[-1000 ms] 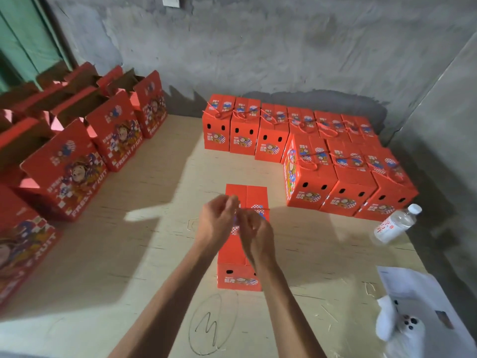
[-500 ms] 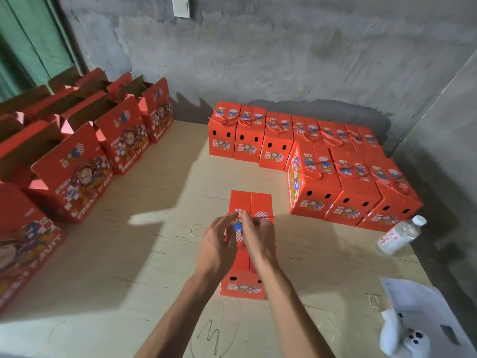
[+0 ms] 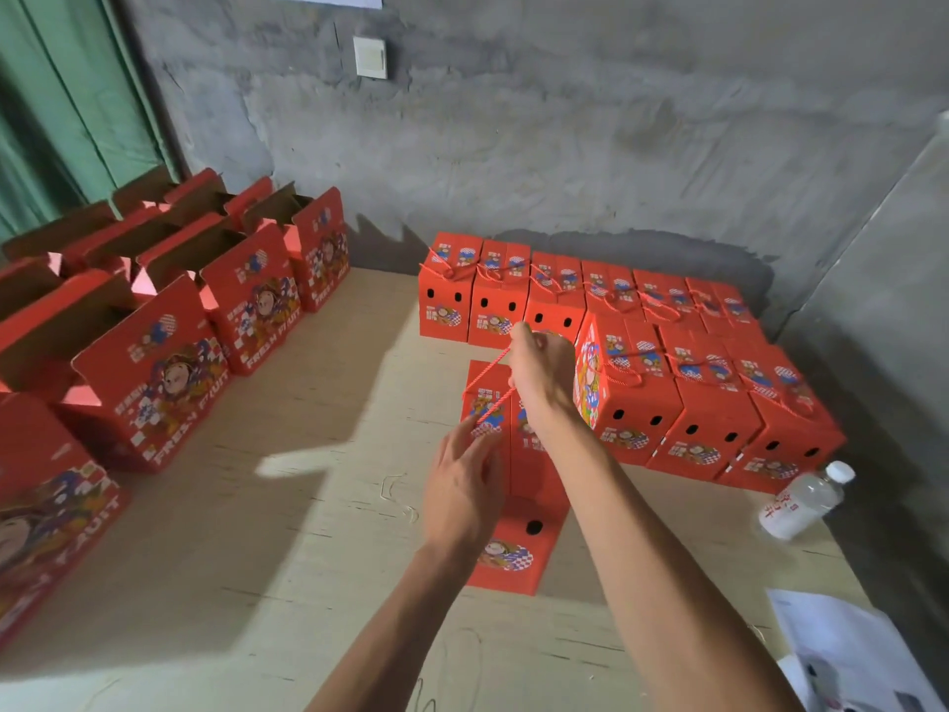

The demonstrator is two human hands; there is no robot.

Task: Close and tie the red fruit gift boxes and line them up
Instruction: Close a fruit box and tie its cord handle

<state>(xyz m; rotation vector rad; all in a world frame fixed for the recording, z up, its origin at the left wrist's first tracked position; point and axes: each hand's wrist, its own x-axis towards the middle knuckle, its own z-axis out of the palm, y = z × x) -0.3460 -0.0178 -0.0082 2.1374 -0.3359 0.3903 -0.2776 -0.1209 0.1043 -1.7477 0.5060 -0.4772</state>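
Note:
A closed red fruit gift box (image 3: 516, 547) stands in the middle of the plywood table (image 3: 287, 506). A red cord (image 3: 493, 375) runs up from its top. My right hand (image 3: 542, 375) pinches the cord's upper end and holds it raised above the box. My left hand (image 3: 462, 485) lies against the box's top left side, its fingertips at the cord near the lid. Behind and to the right, several closed and tied boxes (image 3: 631, 393) stand in rows against the wall.
Several open, untied boxes (image 3: 154, 362) stand along the left side. A plastic water bottle (image 3: 803, 501) lies at the right edge, with white papers (image 3: 847, 650) at the lower right. Grey concrete walls close off the back and the right.
My right hand has pulled the red cord up and away from the box top. My left hand has dropped lower onto the box. The camera has moved closer.

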